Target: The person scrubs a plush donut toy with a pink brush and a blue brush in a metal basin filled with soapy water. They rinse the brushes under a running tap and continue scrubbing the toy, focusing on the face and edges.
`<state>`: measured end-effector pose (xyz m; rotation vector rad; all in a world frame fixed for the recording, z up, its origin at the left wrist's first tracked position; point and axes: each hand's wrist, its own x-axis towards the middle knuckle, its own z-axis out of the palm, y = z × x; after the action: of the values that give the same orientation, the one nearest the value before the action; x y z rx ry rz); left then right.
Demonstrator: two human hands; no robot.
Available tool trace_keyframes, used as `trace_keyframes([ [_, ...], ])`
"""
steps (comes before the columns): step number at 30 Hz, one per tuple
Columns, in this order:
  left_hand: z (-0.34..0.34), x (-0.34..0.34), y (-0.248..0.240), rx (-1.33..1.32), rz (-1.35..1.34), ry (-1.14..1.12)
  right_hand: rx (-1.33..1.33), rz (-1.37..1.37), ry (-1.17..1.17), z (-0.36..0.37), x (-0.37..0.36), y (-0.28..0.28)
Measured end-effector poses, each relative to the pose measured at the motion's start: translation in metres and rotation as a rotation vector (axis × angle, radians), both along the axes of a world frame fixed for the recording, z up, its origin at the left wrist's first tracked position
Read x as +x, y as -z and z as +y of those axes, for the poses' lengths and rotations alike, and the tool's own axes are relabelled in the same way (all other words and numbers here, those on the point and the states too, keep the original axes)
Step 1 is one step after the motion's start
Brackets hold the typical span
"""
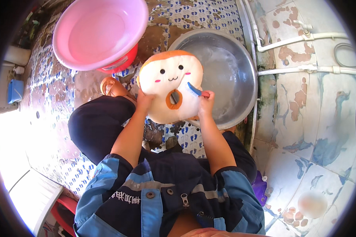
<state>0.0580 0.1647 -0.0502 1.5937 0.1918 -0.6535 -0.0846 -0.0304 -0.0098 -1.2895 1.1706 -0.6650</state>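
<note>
A plush cushion (156, 104) shaped like a slice of bread, cream with an orange top edge and a stitched smiling face, is held up in front of me. An orange-ringed oval with a grey centre sits low on its front. My left hand (145, 101) grips its left edge. On the other side, my right hand (206, 104) is closed round the red handle of a scrub brush (194, 90) with a blue head. The brush lies against the cushion's lower right front, beneath the pink cheek mark. Some of my right fingers may also touch the cushion's edge; I cannot tell.
Behind the cushion, to the right, stands a wide metal basin (235, 79) with cloudy water. A pink plastic basin (101, 35) rests on a red container (120, 63) at the far left. White pipes (288, 42) run along the right wall. The patterned floor (51, 118) looks worn.
</note>
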Motion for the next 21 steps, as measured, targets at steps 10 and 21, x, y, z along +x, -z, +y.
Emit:
trace_keyframes([
  [10, 0.014, 0.039, -0.039, -0.236, 0.333, -0.060, -0.187, 0.071, -0.332, -0.009, -0.017, 0.017],
  [21, 0.020, 0.033, -0.005, -0.518, 0.301, -0.152, 0.019, 1.316, -0.912, -0.075, -0.043, -0.099],
])
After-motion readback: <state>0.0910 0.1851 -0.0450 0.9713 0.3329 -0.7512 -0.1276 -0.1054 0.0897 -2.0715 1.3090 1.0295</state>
